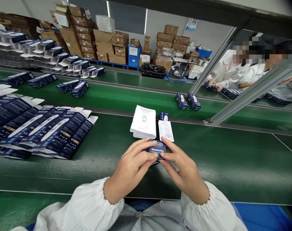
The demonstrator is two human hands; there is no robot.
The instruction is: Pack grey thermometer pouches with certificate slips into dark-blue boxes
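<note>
Between my two hands is a dark blue thermometer box (157,148), its printed end facing me. Fingers of my left hand (133,160) close on its left side and top edge. My right hand (181,163) grips the right side, thumb and fingertips near the front edge. Just beyond stands a stack of white instruction booklets (144,120) with a device drawing on the cover. To its right lies a white printed slip (166,131) with a red stamp, partly over another blue box (164,116). The lower part of the held box is mostly hidden by my fingers.
Flattened blue cartons (56,131) overlap on the left of the green table (107,173). Several boxes, among them one blue box (181,101), lie on the green conveyor (136,99). A metal post (242,96) rises at the right, with people in white beyond.
</note>
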